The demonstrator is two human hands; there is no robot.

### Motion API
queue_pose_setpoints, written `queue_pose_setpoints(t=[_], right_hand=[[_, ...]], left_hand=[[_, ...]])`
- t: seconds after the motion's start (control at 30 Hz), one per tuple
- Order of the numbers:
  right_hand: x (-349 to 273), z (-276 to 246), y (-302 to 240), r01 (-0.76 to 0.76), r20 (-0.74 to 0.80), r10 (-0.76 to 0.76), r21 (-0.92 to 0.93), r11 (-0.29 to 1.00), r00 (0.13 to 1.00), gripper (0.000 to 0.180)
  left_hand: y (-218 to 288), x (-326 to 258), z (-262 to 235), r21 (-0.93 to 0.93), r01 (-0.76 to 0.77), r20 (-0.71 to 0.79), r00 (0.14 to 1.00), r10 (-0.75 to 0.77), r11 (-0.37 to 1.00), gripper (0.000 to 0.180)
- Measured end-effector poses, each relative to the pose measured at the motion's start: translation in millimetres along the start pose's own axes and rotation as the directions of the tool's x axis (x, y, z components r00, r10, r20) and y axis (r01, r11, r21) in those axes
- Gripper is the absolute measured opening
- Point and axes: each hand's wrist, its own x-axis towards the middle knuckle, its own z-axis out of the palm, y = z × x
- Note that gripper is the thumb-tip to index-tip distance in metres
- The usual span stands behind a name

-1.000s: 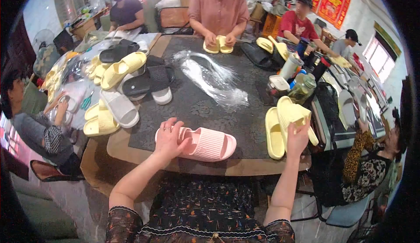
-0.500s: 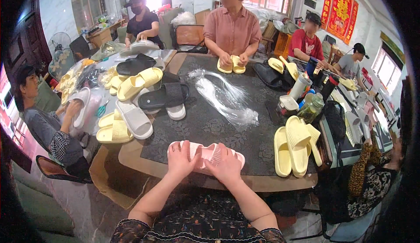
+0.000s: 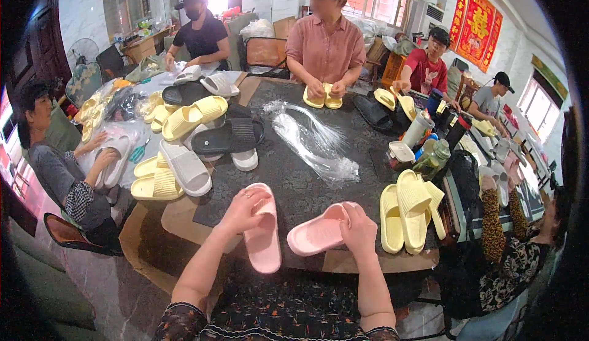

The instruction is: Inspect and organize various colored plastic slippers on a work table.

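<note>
Pink slippers apart: left hand (image 3: 244, 209) grips one (image 3: 264, 233), right hand (image 3: 358, 230) grips other (image 3: 319, 233).

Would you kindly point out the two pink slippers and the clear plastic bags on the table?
Left pink slipper (image 3: 265, 243): head view, on its sole.
Right pink slipper (image 3: 316, 236): head view, on its strap.
Clear plastic bags (image 3: 319, 147): head view, on the pile's middle.

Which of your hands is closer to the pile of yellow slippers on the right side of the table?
The right hand. It holds a pink slipper just left of the yellow slippers. The left hand holds the other pink slipper, farther left.
</note>
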Motion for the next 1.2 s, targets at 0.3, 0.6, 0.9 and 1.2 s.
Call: queue_pose_setpoints(t=[0.3,0.6,0.9,1.2], right_hand=[[3.2,29.6,5.7,0.252,0.156,-0.248,-0.007,0.968,0.956,0.038],[-10.3,16.5,-16.3,0.026,0.102,-0.052,0.236,0.971,0.993,0.037],[-32.4,38.1,-63.2,-0.369,0.360,0.099,0.841,0.395,0.928,0.023],[-45.0,40.0,-55.7,-0.706,0.704,0.060,0.707,0.044,0.708,0.015]], left_hand=[[11.0,39.4,59.7,-0.082,-0.162,0.084,0.982,0.169,0.983,0.052],[29.8,29.0,60.6,0.035,-0.174,-0.074,0.982,0.177,0.984,0.051],[89.2,8.0,50.1,-0.607,0.081,0.042,0.997,-0.070,0.790,0.025],[82.5,-6.6,49.5,-0.697,0.130,0.086,0.991,-0.098,0.705,0.009]])
